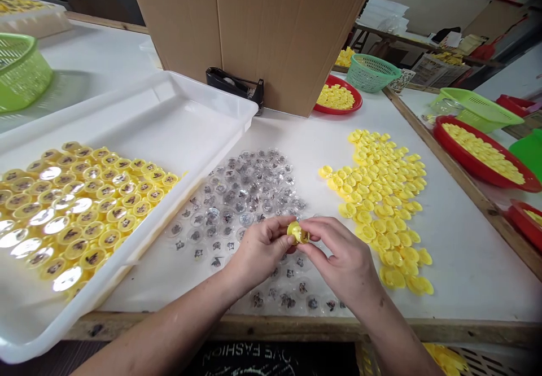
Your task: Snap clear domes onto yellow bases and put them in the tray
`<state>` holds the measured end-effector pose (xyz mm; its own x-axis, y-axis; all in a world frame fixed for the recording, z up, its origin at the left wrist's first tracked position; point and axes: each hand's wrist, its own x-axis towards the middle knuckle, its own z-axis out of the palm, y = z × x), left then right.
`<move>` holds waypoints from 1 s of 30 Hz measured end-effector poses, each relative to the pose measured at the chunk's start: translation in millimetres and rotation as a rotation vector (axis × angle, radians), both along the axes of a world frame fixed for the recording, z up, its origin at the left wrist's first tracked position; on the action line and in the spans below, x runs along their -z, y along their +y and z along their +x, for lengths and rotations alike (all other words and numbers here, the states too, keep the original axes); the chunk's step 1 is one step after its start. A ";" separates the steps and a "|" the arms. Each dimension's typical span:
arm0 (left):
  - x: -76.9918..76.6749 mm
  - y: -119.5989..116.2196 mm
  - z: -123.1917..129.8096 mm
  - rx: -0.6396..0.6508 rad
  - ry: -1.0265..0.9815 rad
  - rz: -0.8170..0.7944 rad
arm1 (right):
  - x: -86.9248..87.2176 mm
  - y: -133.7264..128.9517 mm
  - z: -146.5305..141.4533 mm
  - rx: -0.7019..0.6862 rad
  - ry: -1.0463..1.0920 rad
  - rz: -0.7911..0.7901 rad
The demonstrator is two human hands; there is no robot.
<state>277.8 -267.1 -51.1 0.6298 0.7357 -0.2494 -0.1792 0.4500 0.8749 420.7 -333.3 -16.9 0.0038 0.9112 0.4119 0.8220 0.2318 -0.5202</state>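
White was the top of the desk (pixel 282 130), with a wooden edge (pixel 249 327) at the front, and at its far side rose a tall cardboard box (pixel 271 31). Just before the box stood a black tape dispenser (pixel 232 85). Both hands of the person were above the middle of the desk, near to each other. The left hand (pixel 263 247) had its fingers (pixel 284 244) closed on one yellow piece (pixel 296 231), and the right hand (pixel 346 260) gripped the same piece from the other side; so it was between the two hands, over the clear discs (pixel 227 217). Its right end looked darker and shiny, but I could not tell what exactly this was, because it was small and partly covered. Clear discs, many with a small dark figure, lay spread under and around the hands. To the right was a heap (pixel 380 195) of loose yellow caps. To the left stood a white tray (pixel 144 117), in which yellow discs (pixel 91 216) with dark pictures lay close together. Beyond the heap, a red plate (pixel 358 103) also held yellow caps.
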 end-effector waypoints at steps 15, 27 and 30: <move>-4.7 -1.1 -2.4 0.042 0.018 0.102 | 15.7 -1.9 -9.5 0.038 -0.023 0.052; -1.7 -2.3 -9.7 0.080 0.108 0.440 | 23.9 -8.9 10.4 0.020 0.621 -0.266; -2.2 -2.5 -9.1 0.071 0.101 0.414 | 25.5 -9.0 9.0 0.024 0.678 -0.237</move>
<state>268.7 -269.7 -48.9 0.6696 0.7427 -0.0053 -0.0643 0.0651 0.9958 429.7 -342.3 -42.3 0.2105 0.9722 0.1030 0.3032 0.0352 -0.9523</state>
